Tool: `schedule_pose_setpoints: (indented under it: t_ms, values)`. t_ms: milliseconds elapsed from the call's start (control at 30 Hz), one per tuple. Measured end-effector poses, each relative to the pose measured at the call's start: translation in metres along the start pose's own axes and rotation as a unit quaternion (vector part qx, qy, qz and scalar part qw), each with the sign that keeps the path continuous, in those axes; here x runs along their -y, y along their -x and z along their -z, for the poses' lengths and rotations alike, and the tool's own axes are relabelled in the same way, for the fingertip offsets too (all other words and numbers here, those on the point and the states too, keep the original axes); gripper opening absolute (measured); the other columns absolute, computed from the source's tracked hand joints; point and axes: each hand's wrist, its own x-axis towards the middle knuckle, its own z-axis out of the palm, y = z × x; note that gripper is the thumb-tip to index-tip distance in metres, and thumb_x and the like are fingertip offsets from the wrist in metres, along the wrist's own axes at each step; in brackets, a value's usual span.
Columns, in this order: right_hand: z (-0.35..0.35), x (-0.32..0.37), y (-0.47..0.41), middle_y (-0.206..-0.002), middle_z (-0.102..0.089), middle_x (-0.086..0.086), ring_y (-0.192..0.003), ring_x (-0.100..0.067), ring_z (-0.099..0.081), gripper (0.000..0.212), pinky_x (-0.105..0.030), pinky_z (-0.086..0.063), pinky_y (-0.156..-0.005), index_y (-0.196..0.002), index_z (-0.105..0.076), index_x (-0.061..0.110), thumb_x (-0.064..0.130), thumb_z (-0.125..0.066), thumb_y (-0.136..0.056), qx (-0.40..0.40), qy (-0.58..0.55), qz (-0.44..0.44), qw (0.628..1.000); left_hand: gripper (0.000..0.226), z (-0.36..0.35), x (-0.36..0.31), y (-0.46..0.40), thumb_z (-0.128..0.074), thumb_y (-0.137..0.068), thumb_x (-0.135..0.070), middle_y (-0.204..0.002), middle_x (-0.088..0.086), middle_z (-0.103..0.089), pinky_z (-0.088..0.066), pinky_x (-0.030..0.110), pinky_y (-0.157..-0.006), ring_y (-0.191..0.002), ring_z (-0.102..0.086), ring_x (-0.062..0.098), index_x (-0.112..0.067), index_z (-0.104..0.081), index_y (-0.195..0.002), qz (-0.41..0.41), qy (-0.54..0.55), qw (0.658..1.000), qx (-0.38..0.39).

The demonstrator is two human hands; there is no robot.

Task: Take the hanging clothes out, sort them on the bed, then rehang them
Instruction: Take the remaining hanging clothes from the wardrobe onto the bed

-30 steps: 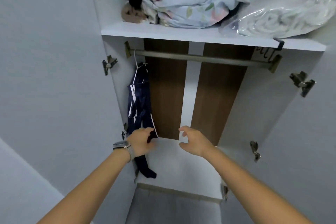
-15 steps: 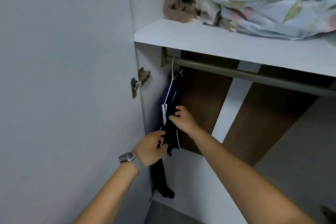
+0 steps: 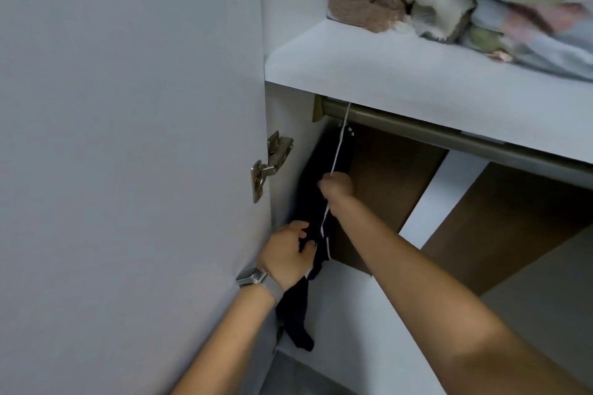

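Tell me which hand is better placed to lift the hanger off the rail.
The right hand: it already grips the white hanger just below the rail. The left hand is lower, holding the dark garment.

Your garment (image 3: 316,202) hangs at the rail's (image 3: 449,135) far left end, pressed close to the wardrobe's side wall (image 3: 282,119), with the open door (image 3: 128,138) and its hinge (image 3: 271,163) crowding that same side. The shelf (image 3: 401,80) sits low over the rail, leaving only a thin gap above for the hook (image 3: 345,119). Your left hand (image 3: 287,253) fills the slot between garment and door. Your right hand (image 3: 337,187) reaches in from the open side, where the rail runs bare before the brown back panel (image 3: 385,183).
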Motion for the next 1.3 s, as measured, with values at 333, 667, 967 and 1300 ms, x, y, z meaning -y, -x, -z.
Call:
schedule_pose_setpoints:
  t_ms: [333,667,967,1300]
  values:
    - [0.098,-0.042,0.062,-0.064,-0.041,-0.004,-0.062,-0.009,-0.044,0.043,-0.015,-0.043,-0.059,-0.058,-0.033,0.017,0.002,-0.054,-0.094,-0.003,-0.105,0.086,0.991,0.035,-0.02,-0.029,-0.017,-0.056,-0.09,-0.018,-0.111,0.002,-0.06,-0.049,0.025,-0.089,-0.091,-0.061,0.012,-0.016,-0.053,-0.125,-0.013,0.101,0.995,-0.016]
    - [0.205,-0.135,0.122,-0.05,-0.037,0.013,-0.052,0.0,-0.032,0.043,-0.026,-0.028,-0.055,-0.052,-0.031,0.021,-0.007,-0.05,-0.079,0.018,0.196,0.106,0.975,0.07,-0.064,-0.064,-0.027,-0.058,-0.079,-0.049,-0.147,-0.009,-0.035,-0.038,0.039,-0.1,-0.126,-0.036,0.02,-0.039,-0.028,-0.142,-0.211,-0.088,0.973,0.039]
    - [0.244,-0.18,0.24,-0.085,-0.051,0.024,-0.077,-0.003,-0.053,0.028,-0.026,-0.045,-0.07,-0.052,-0.039,0.037,0.01,-0.041,-0.06,-0.093,0.243,0.121,0.958,0.029,-0.109,-0.089,0.004,-0.035,-0.078,-0.058,-0.089,-0.022,-0.054,-0.031,0.039,-0.086,-0.092,-0.05,0.006,-0.04,-0.055,-0.089,-0.354,-0.065,0.92,0.152]
    - [0.246,-0.258,0.426,-0.108,-0.052,0.021,-0.101,0.004,-0.051,0.04,-0.017,-0.041,-0.089,-0.11,-0.05,0.041,0.026,-0.072,-0.081,-0.415,0.166,-0.04,0.894,0.02,-0.157,-0.141,0.124,-0.039,-0.078,-0.053,-0.076,-0.021,-0.054,-0.022,0.029,-0.074,-0.079,-0.051,0.005,-0.039,-0.053,-0.076,-0.468,-0.019,0.859,0.205]
